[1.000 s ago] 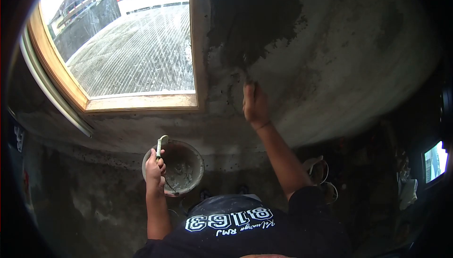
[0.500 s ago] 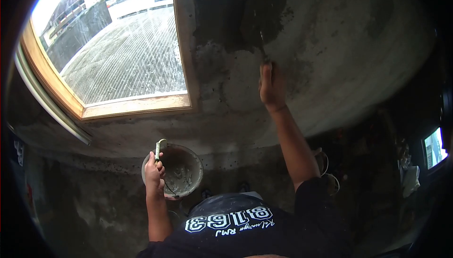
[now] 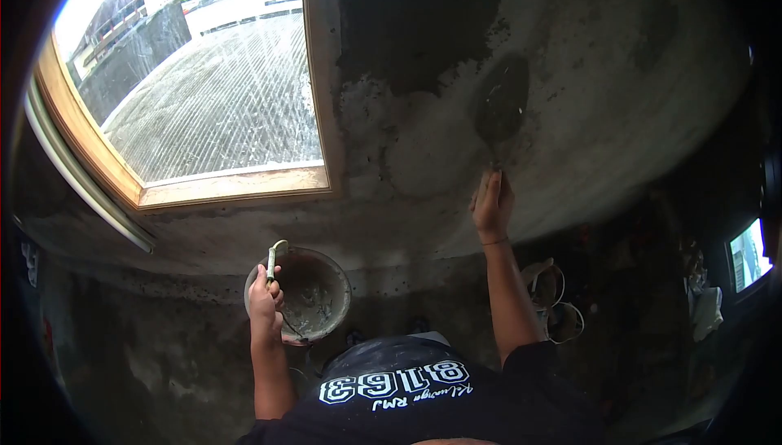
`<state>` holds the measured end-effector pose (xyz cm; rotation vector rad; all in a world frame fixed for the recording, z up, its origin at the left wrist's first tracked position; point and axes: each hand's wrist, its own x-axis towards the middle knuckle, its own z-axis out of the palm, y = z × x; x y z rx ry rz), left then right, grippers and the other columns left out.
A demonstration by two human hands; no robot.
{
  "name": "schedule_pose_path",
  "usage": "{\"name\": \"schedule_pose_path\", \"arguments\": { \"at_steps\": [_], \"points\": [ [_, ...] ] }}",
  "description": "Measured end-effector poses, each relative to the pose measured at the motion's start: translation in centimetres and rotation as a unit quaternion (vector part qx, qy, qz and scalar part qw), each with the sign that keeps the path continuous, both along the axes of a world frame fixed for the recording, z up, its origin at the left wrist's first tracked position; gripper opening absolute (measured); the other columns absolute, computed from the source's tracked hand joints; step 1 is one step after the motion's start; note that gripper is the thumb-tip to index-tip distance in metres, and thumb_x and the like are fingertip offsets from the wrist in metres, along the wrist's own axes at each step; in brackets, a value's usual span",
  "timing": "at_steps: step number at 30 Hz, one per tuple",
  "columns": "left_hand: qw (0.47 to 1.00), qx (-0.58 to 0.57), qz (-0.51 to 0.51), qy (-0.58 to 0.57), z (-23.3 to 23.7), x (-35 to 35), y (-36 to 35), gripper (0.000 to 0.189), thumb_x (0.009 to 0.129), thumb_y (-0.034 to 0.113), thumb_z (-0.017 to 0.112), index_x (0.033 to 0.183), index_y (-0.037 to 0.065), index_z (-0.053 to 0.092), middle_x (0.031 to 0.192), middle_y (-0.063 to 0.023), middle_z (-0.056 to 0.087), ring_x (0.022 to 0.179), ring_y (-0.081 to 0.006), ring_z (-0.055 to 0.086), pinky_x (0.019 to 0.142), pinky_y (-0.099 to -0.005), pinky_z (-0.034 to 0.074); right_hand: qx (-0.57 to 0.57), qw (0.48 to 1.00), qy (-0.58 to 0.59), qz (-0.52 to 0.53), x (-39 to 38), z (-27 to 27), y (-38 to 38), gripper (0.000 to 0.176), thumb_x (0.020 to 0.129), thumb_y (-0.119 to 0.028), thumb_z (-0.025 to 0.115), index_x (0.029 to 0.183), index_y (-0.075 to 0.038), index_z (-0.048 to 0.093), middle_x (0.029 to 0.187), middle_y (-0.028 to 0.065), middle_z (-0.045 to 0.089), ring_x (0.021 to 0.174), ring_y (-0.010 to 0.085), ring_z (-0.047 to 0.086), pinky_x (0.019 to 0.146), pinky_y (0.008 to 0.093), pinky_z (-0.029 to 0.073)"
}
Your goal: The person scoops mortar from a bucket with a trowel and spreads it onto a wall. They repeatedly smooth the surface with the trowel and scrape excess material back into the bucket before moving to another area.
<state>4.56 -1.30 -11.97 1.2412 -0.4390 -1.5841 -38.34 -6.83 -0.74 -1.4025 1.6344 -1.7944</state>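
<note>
A raw cement wall (image 3: pixel 619 78), grey, blotchy and pitted, fills your view above a dim floor.

Nearest you, at six o'clock, is your black shirt (image 3: pixel 399 380) with white printed numerals. At seven o'clock your left hand (image 3: pixel 265 302) is clenched around the pale, curved handle (image 3: pixel 274 254) of a round bucket (image 3: pixel 349 286). The bucket hangs just in front of the wall's foot, and its inside is smeared with grey mortar.

At four o'clock, pale loops (image 3: pixel 558 298) lie on the dark floor beside your right arm, too dim to identify. A small bright opening (image 3: pixel 748 254) shows at the far three o'clock edge.

Your right hand (image 3: pixel 491 202), just right of centre, grasps the grip of a trowel (image 3: pixel 501 103). Its dark, leaf-shaped blade rises toward one o'clock and lies flat against the wall, coated in wet mix.

Just beyond the blade, at twelve o'clock, spreads a rough, dark mortar patch (image 3: pixel 415 21) with ragged edges. Lighter, crumbly plaster lies beneath it.

From nine to eleven o'clock a window (image 3: pixel 212 95) opens in a smooth wooden frame (image 3: pixel 236 186). Its sill is dusted with cement. Outside lie a ribbed grey roof (image 3: pixel 220 111) and, farther off, buildings and trees.
</note>
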Motion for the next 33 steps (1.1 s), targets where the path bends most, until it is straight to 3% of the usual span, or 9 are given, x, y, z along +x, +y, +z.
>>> {"name": "schedule_pose_path", "arguments": {
  "at_steps": [2, 4, 7, 15, 20, 23, 25, 28, 33],
  "points": [
    [1.0, -0.001, -0.007, 0.002, 0.1, 0.0, 0.0, 0.041, 0.105, 0.043, 0.041, 0.106, 0.008, 0.062, 0.053, 0.0095, 0.028, 0.041, -0.0037, 0.021, 0.04, -0.023, 0.015, -0.044, 0.999, -0.006, 0.007, 1.5, 0.9, -0.7, 0.064, 0.099, -0.062, 0.038, 0.092, -0.001, 0.057, 0.06, 0.0022, 0.051, 0.046, 0.011, 0.052, 0.044, 0.0303, 0.043],
    [1.0, 0.004, -0.007, 0.003, 0.4, -0.2, -0.3, 0.041, 0.105, 0.043, 0.041, 0.106, 0.008, 0.062, 0.053, 0.0095, 0.028, 0.041, -0.0034, 0.022, 0.04, -0.0231, 0.015, -0.058, 0.988, 0.142, 0.035, 2.8, 2.3, -2.3, 0.057, 0.101, -0.055, 0.038, 0.093, -0.002, 0.058, 0.06, 0.0035, 0.056, 0.048, 0.0141, 0.057, 0.047, 0.0308, 0.045],
    [1.0, 0.003, -0.009, 0.001, 0.4, -0.1, -0.4, 0.041, 0.105, 0.043, 0.041, 0.106, 0.008, 0.062, 0.053, 0.0097, 0.028, 0.041, -0.0034, 0.021, 0.04, -0.0231, 0.015, -0.087, 0.977, 0.194, 0.031, 5.2, 3.5, -4.6, 0.054, 0.103, -0.05, 0.038, 0.095, -0.001, 0.059, 0.061, 0.0066, 0.059, 0.051, 0.0191, 0.061, 0.049, 0.0326, 0.047],
    [1.0, 0.007, -0.016, -0.005, 0.3, -0.1, -0.7, 0.042, 0.105, 0.043, 0.041, 0.106, 0.007, 0.061, 0.053, 0.0097, 0.028, 0.041, -0.0037, 0.022, 0.04, -0.0231, 0.015, -0.054, 0.973, 0.222, -0.014, 4.8, 3.1, -5.7, 0.054, 0.102, -0.049, 0.039, 0.095, 0.001, 0.06, 0.063, 0.0114, 0.062, 0.056, 0.0302, 0.065, 0.052, 0.0383, 0.049],
    [1.0, 0.006, -0.024, -0.015, 0.5, 0.0, -1.0, 0.042, 0.106, 0.043, 0.041, 0.106, 0.006, 0.061, 0.052, 0.0095, 0.028, 0.041, -0.0039, 0.022, 0.04, -0.0233, 0.015, -0.036, 0.972, 0.22, -0.077, 1.7, -2.2, -4.7, 0.06, 0.102, -0.052, 0.038, 0.099, 0.003, 0.06, 0.065, 0.0146, 0.063, 0.057, 0.0319, 0.065, 0.053, 0.0401, 0.049],
    [0.999, 0.006, -0.029, -0.023, 0.6, 0.4, -0.6, 0.042, 0.106, 0.042, 0.041, 0.105, 0.006, 0.062, 0.052, 0.0094, 0.027, 0.041, -0.0039, 0.022, 0.04, -0.0233, 0.015, 0.035, 0.976, 0.194, -0.096, 0.5, -4.9, -1.9, 0.065, 0.1, -0.056, 0.039, 0.102, 0.005, 0.06, 0.067, 0.0162, 0.063, 0.055, 0.03, 0.064, 0.052, 0.0399, 0.048],
    [0.999, 0.001, -0.029, -0.021, 0.8, 0.5, -0.7, 0.041, 0.106, 0.041, 0.041, 0.105, 0.006, 0.062, 0.052, 0.0095, 0.028, 0.041, -0.0038, 0.022, 0.04, -0.0231, 0.015, 0.078, 0.992, 0.074, -0.074, 0.5, -5.6, -0.1, 0.066, 0.099, -0.06, 0.041, 0.097, 0.003, 0.06, 0.064, 0.0123, 0.06, 0.052, 0.0208, 0.062, 0.049, 0.035, 0.046],
    [1.0, 0.0, -0.025, -0.016, 0.5, 0.7, -0.8, 0.04, 0.105, 0.041, 0.042, 0.105, 0.006, 0.062, 0.052, 0.0095, 0.028, 0.041, -0.0037, 0.021, 0.04, -0.0231, 0.015, -0.034, 0.998, -0.05, -0.032, 1.5, -5.8, 0.5, 0.066, 0.097, -0.063, 0.042, 0.092, 0.0, 0.058, 0.057, 0.0046, 0.054, 0.05, 0.0115, 0.057, 0.047, 0.0286, 0.044],
    [0.999, -0.003, -0.029, -0.014, 0.1, 0.8, -0.8, 0.041, 0.106, 0.041, 0.042, 0.106, 0.006, 0.062, 0.052, 0.0096, 0.028, 0.04, -0.0035, 0.021, 0.039, -0.0232, 0.015, -0.067, 0.997, -0.004, 0.04, 6.2, 2.3, -2.3, 0.063, 0.098, -0.063, 0.041, 0.089, -0.002, 0.056, 0.053, -0.0005, 0.049, 0.047, 0.0076, 0.052, 0.044, 0.0251, 0.04]
  ]
}}
